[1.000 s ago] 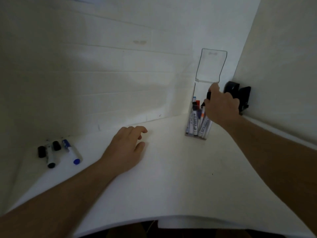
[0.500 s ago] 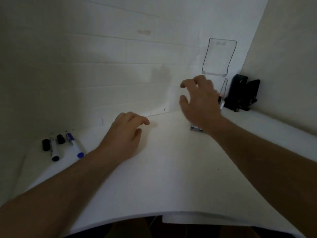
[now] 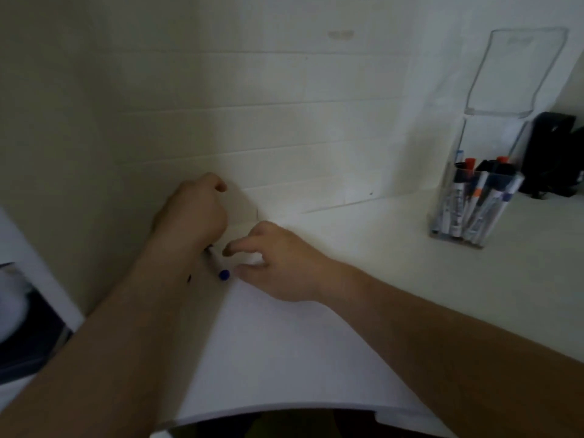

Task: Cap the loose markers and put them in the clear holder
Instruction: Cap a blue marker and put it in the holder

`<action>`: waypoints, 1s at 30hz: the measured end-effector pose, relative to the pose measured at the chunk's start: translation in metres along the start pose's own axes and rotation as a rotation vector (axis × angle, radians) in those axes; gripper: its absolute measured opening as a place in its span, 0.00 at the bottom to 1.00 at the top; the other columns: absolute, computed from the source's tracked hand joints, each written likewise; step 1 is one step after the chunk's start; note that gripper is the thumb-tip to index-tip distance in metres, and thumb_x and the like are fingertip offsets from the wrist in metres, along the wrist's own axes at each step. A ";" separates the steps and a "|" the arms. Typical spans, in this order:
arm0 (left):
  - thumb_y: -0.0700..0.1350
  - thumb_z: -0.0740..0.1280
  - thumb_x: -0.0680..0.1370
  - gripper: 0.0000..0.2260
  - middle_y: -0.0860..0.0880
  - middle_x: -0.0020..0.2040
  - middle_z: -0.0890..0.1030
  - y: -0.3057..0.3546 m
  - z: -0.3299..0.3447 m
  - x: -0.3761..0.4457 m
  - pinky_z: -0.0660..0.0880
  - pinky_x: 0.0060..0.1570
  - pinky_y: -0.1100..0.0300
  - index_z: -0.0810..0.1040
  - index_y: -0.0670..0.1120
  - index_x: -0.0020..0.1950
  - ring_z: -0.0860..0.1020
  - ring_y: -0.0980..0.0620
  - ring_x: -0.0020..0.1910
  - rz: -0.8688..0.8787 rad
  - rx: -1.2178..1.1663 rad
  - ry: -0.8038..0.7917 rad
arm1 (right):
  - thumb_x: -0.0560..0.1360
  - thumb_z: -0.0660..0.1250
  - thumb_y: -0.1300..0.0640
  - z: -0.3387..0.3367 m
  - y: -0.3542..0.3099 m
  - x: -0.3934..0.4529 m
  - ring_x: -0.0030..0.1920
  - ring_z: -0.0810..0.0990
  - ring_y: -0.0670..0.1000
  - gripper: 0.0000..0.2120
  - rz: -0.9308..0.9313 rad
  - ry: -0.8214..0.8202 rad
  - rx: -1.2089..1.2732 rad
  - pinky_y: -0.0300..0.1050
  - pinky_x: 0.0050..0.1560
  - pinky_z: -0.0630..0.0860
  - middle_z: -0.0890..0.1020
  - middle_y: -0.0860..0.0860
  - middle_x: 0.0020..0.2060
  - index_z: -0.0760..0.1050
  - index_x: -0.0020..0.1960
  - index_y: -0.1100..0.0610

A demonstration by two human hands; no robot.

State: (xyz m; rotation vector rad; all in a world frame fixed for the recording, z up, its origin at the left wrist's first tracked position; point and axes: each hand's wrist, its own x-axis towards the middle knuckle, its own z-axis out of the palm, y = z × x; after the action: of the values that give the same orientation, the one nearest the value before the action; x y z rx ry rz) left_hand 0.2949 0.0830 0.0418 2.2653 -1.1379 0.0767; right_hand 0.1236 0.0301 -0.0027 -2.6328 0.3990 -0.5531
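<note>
Marker [image 3: 217, 266] lies flat on the white table [image 3: 316, 343] near the wall, its long axis slanting from its far end under the left wrist to its blue end nearest the camera. Right hand [image 3: 281, 263] hovers just beside that blue end, thumb and fingers loosely curled and apart, holding nothing. Left hand [image 3: 192, 213] is curled knuckles-up above the marker's far end; whether it grips anything cannot be told, and the clear holder [image 3: 474, 197] of markers stands well apart at right.

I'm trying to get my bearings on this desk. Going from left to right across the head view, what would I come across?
Left hand → blue-ended marker lying on the white desk → right hand reaching toward it → clear holder with markers standing in it → black object by the wall.
</note>
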 end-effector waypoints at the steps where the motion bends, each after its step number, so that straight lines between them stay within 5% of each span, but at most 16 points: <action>1: 0.40 0.56 0.72 0.21 0.46 0.57 0.78 -0.003 -0.001 0.002 0.82 0.47 0.45 0.72 0.59 0.60 0.80 0.43 0.43 -0.011 0.001 -0.006 | 0.78 0.68 0.48 0.007 -0.002 0.004 0.48 0.71 0.46 0.14 -0.032 -0.010 -0.001 0.43 0.54 0.72 0.76 0.53 0.52 0.81 0.63 0.45; 7: 0.41 0.56 0.69 0.18 0.46 0.58 0.76 -0.014 -0.004 0.006 0.81 0.50 0.44 0.69 0.61 0.53 0.79 0.41 0.50 -0.059 0.054 -0.061 | 0.79 0.59 0.40 0.021 -0.004 0.018 0.48 0.74 0.59 0.16 -0.020 -0.061 -0.193 0.52 0.52 0.76 0.73 0.53 0.49 0.82 0.56 0.44; 11: 0.38 0.58 0.75 0.14 0.44 0.56 0.75 -0.015 -0.002 0.006 0.80 0.51 0.46 0.71 0.56 0.53 0.79 0.39 0.50 -0.064 0.137 -0.172 | 0.82 0.59 0.46 0.011 0.004 0.011 0.48 0.77 0.60 0.15 0.048 0.068 -0.368 0.49 0.42 0.72 0.75 0.56 0.48 0.80 0.58 0.53; 14: 0.35 0.58 0.76 0.14 0.43 0.60 0.77 -0.020 0.000 0.006 0.78 0.53 0.52 0.73 0.54 0.52 0.78 0.40 0.54 -0.011 0.237 -0.263 | 0.81 0.56 0.43 -0.009 0.021 -0.001 0.52 0.78 0.59 0.17 0.163 0.033 -0.448 0.48 0.42 0.68 0.77 0.55 0.51 0.78 0.57 0.51; 17: 0.33 0.57 0.74 0.19 0.44 0.61 0.77 -0.022 -0.002 0.005 0.80 0.52 0.47 0.74 0.59 0.46 0.79 0.42 0.53 0.039 0.278 -0.369 | 0.80 0.56 0.40 -0.038 0.043 -0.017 0.52 0.80 0.58 0.16 0.214 -0.050 -0.528 0.47 0.42 0.69 0.80 0.54 0.50 0.77 0.53 0.49; 20: 0.32 0.55 0.75 0.20 0.44 0.58 0.76 -0.018 0.001 0.002 0.82 0.46 0.45 0.76 0.57 0.47 0.79 0.41 0.51 0.065 0.275 -0.414 | 0.80 0.57 0.39 -0.066 0.071 -0.033 0.50 0.78 0.57 0.15 0.258 -0.121 -0.532 0.47 0.42 0.67 0.78 0.51 0.43 0.67 0.42 0.49; 24: 0.30 0.53 0.76 0.21 0.47 0.51 0.76 -0.013 0.010 -0.003 0.74 0.31 0.60 0.79 0.53 0.50 0.78 0.46 0.42 0.123 0.265 -0.417 | 0.80 0.60 0.40 -0.083 0.103 -0.050 0.41 0.70 0.53 0.20 0.259 -0.107 -0.523 0.47 0.40 0.63 0.68 0.45 0.32 0.61 0.36 0.49; 30: 0.31 0.66 0.72 0.23 0.51 0.43 0.80 0.004 0.031 -0.008 0.72 0.42 0.62 0.76 0.63 0.45 0.79 0.50 0.42 0.399 0.115 -0.345 | 0.75 0.62 0.42 -0.069 0.120 -0.068 0.41 0.72 0.53 0.10 0.229 0.156 -0.282 0.50 0.43 0.71 0.71 0.46 0.42 0.63 0.43 0.45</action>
State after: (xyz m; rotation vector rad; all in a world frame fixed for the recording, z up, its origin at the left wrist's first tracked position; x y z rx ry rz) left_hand 0.2803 0.0701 0.0158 2.1688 -1.7999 -0.0986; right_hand 0.0115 -0.0740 -0.0215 -2.7621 0.8720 -0.6698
